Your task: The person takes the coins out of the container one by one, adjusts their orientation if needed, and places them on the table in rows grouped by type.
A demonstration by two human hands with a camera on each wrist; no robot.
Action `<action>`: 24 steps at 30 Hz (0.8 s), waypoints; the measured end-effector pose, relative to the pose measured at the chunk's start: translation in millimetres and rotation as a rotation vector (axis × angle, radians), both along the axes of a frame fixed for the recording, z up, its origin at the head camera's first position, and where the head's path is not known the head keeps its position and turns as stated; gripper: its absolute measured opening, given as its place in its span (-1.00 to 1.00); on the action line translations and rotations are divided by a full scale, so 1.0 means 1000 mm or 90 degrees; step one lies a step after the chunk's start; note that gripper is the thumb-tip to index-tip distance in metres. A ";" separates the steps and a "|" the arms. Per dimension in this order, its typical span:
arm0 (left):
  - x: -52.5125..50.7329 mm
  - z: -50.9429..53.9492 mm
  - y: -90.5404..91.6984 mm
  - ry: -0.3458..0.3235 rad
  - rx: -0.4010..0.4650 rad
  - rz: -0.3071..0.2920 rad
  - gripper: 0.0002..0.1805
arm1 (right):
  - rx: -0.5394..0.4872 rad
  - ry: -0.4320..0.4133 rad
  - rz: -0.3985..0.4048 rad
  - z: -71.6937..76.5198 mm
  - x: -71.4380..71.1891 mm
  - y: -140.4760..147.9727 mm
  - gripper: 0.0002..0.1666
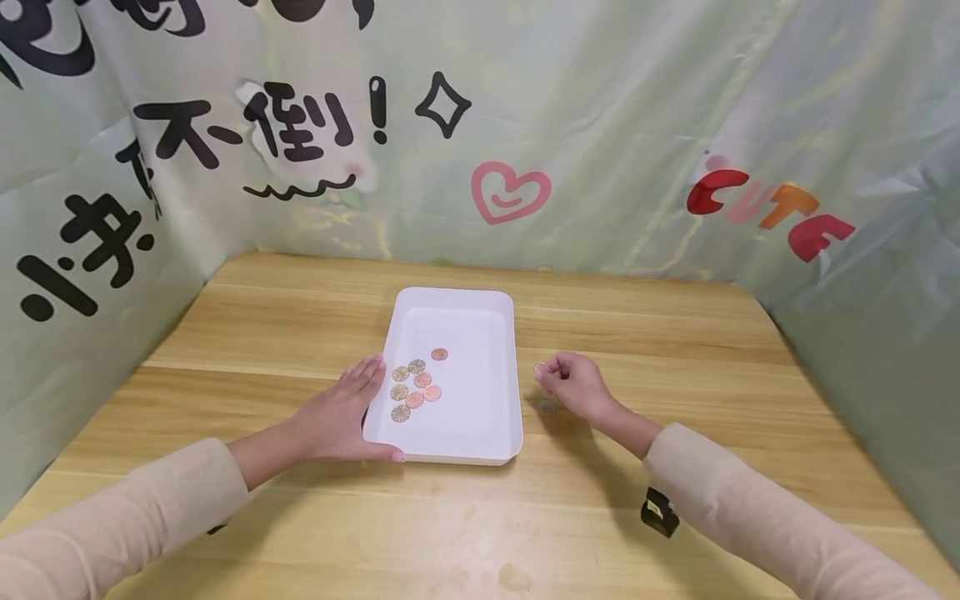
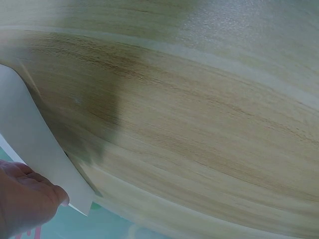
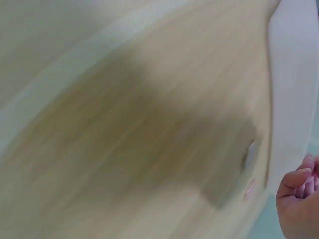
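Note:
A white rectangular tray [image 1: 480, 350] stands on the wooden table, several copper- and brass-coloured coins [image 1: 422, 380] lying flat in its left half. Spread round the near left corner of the tray, my left hand [image 1: 333, 421] rests straight fingers along the left wall and its thumb on the front rim. My right hand [image 1: 577, 383] is just right of the tray, thumb and fingertips together; whether a coin is between them cannot be made out. Beneath it lies a greyish coin [image 1: 546, 406]. By its fingertips is a copper coin [image 1: 539, 368], also blurred in the right wrist view.
The wooden table [image 1: 637, 325] is enclosed at the back and sides by a pale printed cloth [image 1: 615, 125]. A black wrist device [image 1: 660, 512] hangs under the right sleeve. Table surface extends on both sides of the tray.

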State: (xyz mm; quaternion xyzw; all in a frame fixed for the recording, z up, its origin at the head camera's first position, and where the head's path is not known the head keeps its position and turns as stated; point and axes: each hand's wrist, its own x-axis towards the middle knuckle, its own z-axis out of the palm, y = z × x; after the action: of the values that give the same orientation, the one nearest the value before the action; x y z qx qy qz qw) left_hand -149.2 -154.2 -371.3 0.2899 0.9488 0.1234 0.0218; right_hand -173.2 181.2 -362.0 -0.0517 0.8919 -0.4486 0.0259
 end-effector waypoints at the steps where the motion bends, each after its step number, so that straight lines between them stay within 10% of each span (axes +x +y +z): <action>1: 0.000 0.000 0.000 0.000 0.000 0.001 0.34 | -0.022 0.012 0.009 0.002 0.000 -0.005 -0.84; 7: 0.000 -0.001 -0.001 -0.002 -0.005 0.004 0.33 | -0.103 0.007 0.025 0.007 -0.003 -0.040 -0.89; 24: 0.000 0.000 0.000 -0.001 -0.003 0.004 0.32 | -0.058 -0.001 0.049 -0.009 -0.010 -0.120 -0.81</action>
State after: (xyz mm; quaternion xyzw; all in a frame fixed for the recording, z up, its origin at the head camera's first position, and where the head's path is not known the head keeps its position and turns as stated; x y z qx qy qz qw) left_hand -149.5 -154.4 -371.5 0.2866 0.9500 0.1215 0.0227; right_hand -183.0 61.6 -370.6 -0.0870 0.8678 -0.4875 0.0412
